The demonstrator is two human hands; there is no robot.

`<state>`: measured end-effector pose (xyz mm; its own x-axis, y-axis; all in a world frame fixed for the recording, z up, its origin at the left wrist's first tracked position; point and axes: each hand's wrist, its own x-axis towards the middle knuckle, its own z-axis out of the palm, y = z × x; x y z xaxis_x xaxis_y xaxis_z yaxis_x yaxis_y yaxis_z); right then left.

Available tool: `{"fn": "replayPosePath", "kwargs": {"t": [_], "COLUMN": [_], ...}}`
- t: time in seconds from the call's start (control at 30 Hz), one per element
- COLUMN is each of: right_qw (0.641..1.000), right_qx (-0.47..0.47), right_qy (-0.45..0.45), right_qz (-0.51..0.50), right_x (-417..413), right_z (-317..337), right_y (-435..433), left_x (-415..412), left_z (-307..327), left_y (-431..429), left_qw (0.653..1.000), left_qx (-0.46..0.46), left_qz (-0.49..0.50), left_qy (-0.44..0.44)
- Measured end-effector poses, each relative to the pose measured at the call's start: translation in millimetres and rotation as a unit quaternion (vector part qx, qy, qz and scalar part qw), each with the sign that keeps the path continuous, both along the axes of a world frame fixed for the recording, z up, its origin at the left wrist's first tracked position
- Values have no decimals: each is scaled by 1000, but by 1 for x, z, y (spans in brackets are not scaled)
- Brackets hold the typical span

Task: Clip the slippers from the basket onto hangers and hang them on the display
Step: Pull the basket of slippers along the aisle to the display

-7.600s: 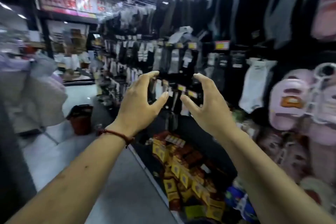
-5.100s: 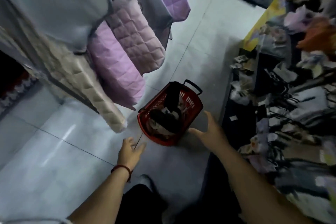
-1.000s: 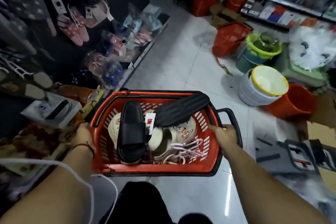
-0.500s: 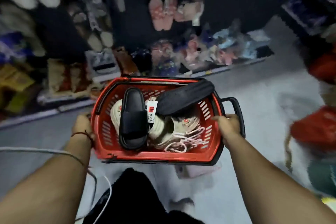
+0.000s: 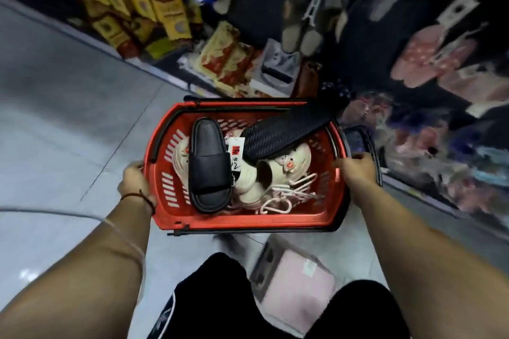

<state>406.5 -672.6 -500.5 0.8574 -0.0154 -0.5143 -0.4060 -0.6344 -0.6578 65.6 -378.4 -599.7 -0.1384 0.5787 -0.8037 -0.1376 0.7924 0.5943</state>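
Open grey tiled floor (image 5: pixel 68 118) lay to the L of the red slotted plastic basket (image 5: pixel 248 221). To the R and beyond, the room was tight: the far rim sat near a low shelf of yellow packets (image 5: pixel 154 8), w/ the dark display wall of hung slippers (image 5: pixel 440 63) close on the R. A pink box-like item (image 5: pixel 297 292) was on the floor under the near rim, btwn the knees. Left hand (image 5: pixel 135 181) clasped the L end of the rim, fingers curled over the edge; right hand (image 5: pixel 356 170) clasped the R end, just inside the black loop handle (image 5: pixel 370 146). Both arms reached fwd, basket held level. Inside: one black slide slipper (image 5: pixel 209 165) upright w/ a white tag (image 5: pixel 235 151), another black slipper sole-up (image 5: pixel 286 129) poking past the far R corner, cream slippers (image 5: pixel 286 165) beneath, and pale pink plastic hangers (image 5: pixel 289 192) near the R side.
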Motion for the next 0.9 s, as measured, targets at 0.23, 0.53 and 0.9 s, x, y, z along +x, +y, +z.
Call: {"fn": "replayPosePath", "kwargs": {"t": [0.23, 0.53, 0.9], "right_qw": [983, 915, 888], "right_qx": [7, -63, -72], "right_qy": [16, 141, 83], "right_qz": [182, 373, 447], "right_x": [36, 49, 12], "right_z": [-28, -169, -382], "right_y": [78, 151, 180], "left_x": [-55, -67, -83], "left_z": [-35, -91, -274], "left_y": [-47, -170, -158], "left_qw": [995, 932, 914], "left_qx": [-54, -65, -33], "left_qz": [87, 353, 395], "left_qy": [-14, 47, 85]}}
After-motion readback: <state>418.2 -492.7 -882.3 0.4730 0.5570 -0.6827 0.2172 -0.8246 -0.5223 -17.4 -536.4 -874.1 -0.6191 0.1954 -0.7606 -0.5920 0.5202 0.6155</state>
